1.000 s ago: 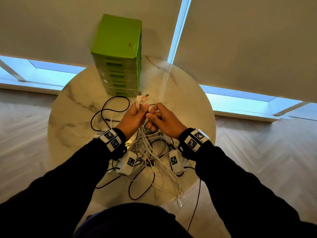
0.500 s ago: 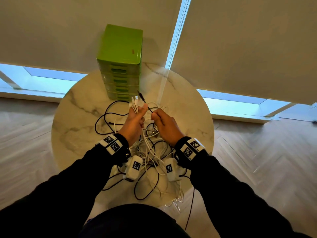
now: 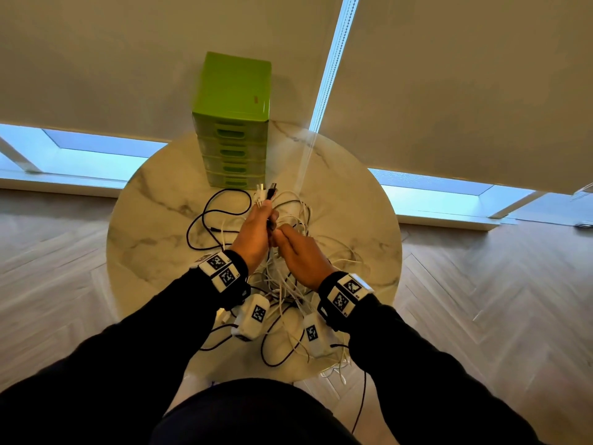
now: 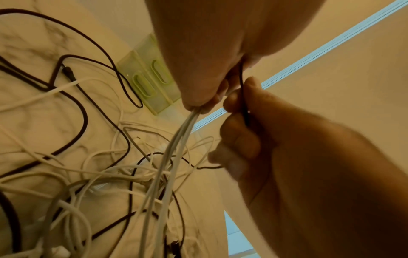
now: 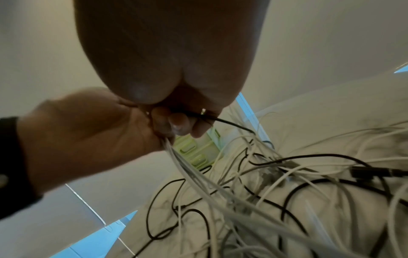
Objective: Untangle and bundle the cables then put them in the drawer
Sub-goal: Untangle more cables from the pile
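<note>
Both hands raised together: left hand [image 3: 255, 234] grips white cables [image 4: 176, 139], right hand [image 3: 301, 252] pinches a black cable [image 4: 243, 97].

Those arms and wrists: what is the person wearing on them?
Black long sleeves cover both arms. Each wrist bears a black band with white blocks printed with black-and-white square codes, and a small white box with another code hangs below. The left hand and right hand are bare.
</note>
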{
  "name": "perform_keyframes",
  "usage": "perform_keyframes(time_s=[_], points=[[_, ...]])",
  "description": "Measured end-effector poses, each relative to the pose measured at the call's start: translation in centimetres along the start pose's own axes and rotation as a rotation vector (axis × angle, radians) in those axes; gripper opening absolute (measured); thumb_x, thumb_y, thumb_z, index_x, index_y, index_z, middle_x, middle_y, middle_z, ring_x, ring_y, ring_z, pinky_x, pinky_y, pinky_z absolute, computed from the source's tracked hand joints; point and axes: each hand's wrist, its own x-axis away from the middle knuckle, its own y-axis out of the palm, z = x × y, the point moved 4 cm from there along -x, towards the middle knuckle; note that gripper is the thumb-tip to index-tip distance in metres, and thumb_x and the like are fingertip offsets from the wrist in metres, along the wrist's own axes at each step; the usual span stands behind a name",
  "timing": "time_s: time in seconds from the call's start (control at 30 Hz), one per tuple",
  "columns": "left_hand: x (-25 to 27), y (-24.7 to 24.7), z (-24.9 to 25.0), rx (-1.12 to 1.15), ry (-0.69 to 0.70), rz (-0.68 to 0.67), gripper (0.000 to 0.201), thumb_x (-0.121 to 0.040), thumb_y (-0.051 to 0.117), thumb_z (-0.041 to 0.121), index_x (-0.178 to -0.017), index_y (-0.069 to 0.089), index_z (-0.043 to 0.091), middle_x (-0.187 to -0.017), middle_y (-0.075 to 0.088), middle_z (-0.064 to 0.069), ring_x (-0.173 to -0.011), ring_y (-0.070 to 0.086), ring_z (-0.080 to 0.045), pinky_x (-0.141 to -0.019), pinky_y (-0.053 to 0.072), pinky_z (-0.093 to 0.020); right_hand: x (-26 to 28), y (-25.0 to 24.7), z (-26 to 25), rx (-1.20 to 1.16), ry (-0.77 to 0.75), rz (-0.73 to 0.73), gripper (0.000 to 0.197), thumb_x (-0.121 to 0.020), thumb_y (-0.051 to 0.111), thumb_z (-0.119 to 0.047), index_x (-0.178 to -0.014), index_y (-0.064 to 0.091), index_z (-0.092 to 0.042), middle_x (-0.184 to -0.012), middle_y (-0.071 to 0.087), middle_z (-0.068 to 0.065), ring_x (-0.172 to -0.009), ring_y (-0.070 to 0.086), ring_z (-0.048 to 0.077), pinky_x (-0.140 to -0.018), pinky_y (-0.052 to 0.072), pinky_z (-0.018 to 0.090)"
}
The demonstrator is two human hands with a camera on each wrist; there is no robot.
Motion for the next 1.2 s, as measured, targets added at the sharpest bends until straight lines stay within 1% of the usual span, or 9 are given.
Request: perform_keyframes(time_s=[0.13,0.23,0.3,0.4,0.57,0.7,0.9,1.0,1.2], points=[[-0.2,-0.5,1.9,0.305,-0.042,0.018,0.023,-0.109,0.032,0.031,-0.100,0.050,0.020,-0.060,0.035,0.007,-0.055,0.038,-0.012,-0.057,0.034,-0.029,1.0,0.6,2.8,0.179,-0.026,-0.014,0.028,-0.107,0.033,-0.038,-0.081,0.040,-0.030,-0.063,0.048,-0.006,-0.055,0.046,0.015,-0.068,0.039,0.038],[0.0,-1.6,4.2,0.337,-0.001,0.022,0.023,-0.109,0.033,0.033,-0.121,0.052,0.027,-0.061,0.027,0.008,-0.050,0.029,-0.009,-0.050,0.033,-0.026,2.1,0.2,5.5,0.340,0.066,-0.131,0.029,-0.108,0.027,-0.039,-0.082,0.040,-0.034,-0.064,0.049,-0.009,-0.062,0.045,0.003,-0.097,0.034,0.045],[0.0,-2.6,6.0,0.278,0.046,0.032,0.021,-0.108,0.033,0.032,-0.108,0.054,0.032,-0.062,0.024,0.008,-0.050,0.022,-0.008,-0.049,0.023,-0.024,2.6,-0.8,7.1,0.424,0.143,-0.183,0.027,-0.109,0.026,-0.040,-0.090,0.043,-0.032,-0.069,0.052,-0.010,-0.072,0.048,0.009,-0.102,0.029,0.047],[0.0,-3.8,8.0,0.198,0.120,0.039,0.025,-0.105,0.035,0.024,-0.080,0.039,0.024,-0.063,0.024,0.007,-0.051,0.020,-0.009,-0.050,0.017,-0.027,2.3,-2.7,8.6,0.502,0.216,-0.219,0.026,-0.108,0.023,-0.043,-0.095,0.043,-0.033,-0.070,0.050,-0.012,-0.083,0.055,0.016,-0.101,0.029,0.047],[0.9,-3.8,7.2,-0.022,0.170,0.057,0.014,-0.103,0.049,0.022,-0.108,0.062,0.027,-0.063,0.025,0.006,-0.054,0.025,-0.011,-0.051,0.024,-0.026,-1.6,-5.8,8.1,0.509,0.331,-0.059,0.040,-0.108,0.024,-0.044,-0.097,0.055,-0.020,-0.091,0.070,0.007,-0.096,0.062,0.030,-0.092,0.031,0.040],[1.7,-1.9,4.0,-0.198,0.017,-0.013,0.038,-0.102,0.054,0.040,-0.067,0.054,0.026,-0.057,0.041,0.004,-0.047,0.035,-0.010,-0.053,0.028,-0.026,-4.5,-6.8,4.6,0.258,0.236,0.119,0.035,-0.108,0.037,-0.036,-0.088,0.056,-0.014,-0.083,0.063,0.008,-0.082,0.058,0.030,-0.071,0.036,0.032],[1.3,-0.4,2.5,-0.221,-0.042,0.086,0.047,-0.107,0.037,0.044,-0.110,0.068,0.009,-0.089,0.071,-0.003,-0.056,0.052,-0.003,-0.057,0.036,-0.023,-4.4,-4.4,0.0,0.264,-0.007,-0.018,0.034,-0.108,0.038,-0.033,-0.106,0.061,-0.008,-0.096,0.067,0.015,-0.088,0.062,0.033,-0.078,0.047,0.041],[1.1,0.2,3.2,-0.108,-0.021,0.085,0.039,-0.108,0.037,0.038,-0.096,0.066,0.015,-0.079,0.064,0.001,-0.054,0.051,-0.004,-0.051,0.037,-0.020,-3.4,-3.0,-0.7,0.234,-0.062,-0.133,0.033,-0.108,0.037,-0.036,-0.127,0.058,-0.020,-0.102,0.069,0.008,-0.089,0.064,0.024,-0.081,0.050,0.038],[0.8,1.2,3.6,0.124,0.003,0.028,0.031,-0.110,0.034,0.033,-0.097,0.056,0.014,-0.063,0.046,0.005,-0.057,0.044,-0.009,-0.048,0.037,-0.019,-2.2,-2.8,-0.7,0.139,-0.055,-0.222,0.030,-0.109,0.036,-0.032,-0.116,0.059,-0.014,-0.094,0.060,-0.005,-0.076,0.055,0.002,-0.072,0.039,0.010]])
